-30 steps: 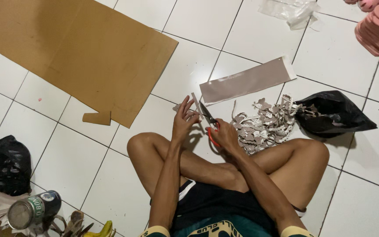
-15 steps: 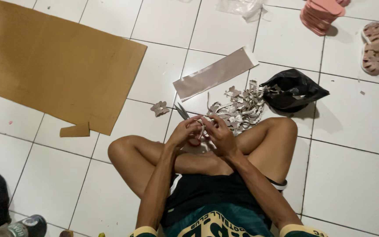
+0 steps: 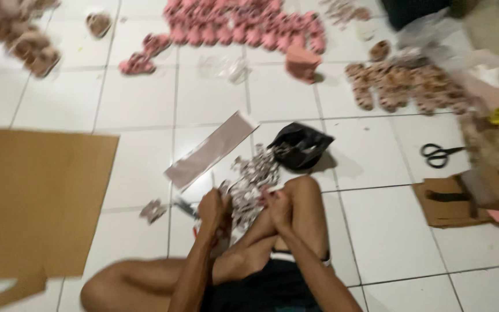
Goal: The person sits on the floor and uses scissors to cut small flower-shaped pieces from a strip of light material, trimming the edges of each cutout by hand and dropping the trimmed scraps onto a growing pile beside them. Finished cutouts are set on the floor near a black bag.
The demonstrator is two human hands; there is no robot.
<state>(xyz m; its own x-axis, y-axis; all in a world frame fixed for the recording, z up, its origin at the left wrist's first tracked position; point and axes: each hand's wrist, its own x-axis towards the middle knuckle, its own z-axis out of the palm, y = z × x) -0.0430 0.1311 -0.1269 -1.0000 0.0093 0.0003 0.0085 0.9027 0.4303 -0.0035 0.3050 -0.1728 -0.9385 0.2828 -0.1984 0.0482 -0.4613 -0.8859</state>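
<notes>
I sit cross-legged on a white tiled floor, and the picture is blurred. My left hand (image 3: 212,208) is closed in front of my knees. A thin scissor blade (image 3: 186,207) sticks out to its left and a red handle shows under the wrist. My right hand (image 3: 278,205) is curled into a fist just to the right. Between both hands hangs a silvery patterned piece (image 3: 242,199), joined to a heap of similar scraps (image 3: 258,170). A small cut scrap (image 3: 152,211) lies to the left.
A large brown cardboard sheet (image 3: 36,196) covers the floor at left. A grey strip (image 3: 212,150) and a black plastic bag (image 3: 298,144) lie ahead. Black scissors (image 3: 437,155) and cut cardboard (image 3: 451,202) are at right. Pink sandal-shaped pieces (image 3: 244,26) and brown ones (image 3: 405,81) fill the far floor.
The view has tilted up, bringing the far floor with its pink and brown pieces into sight. My hands have come close together over the silvery piece, and a small scrap now lies at left.
</notes>
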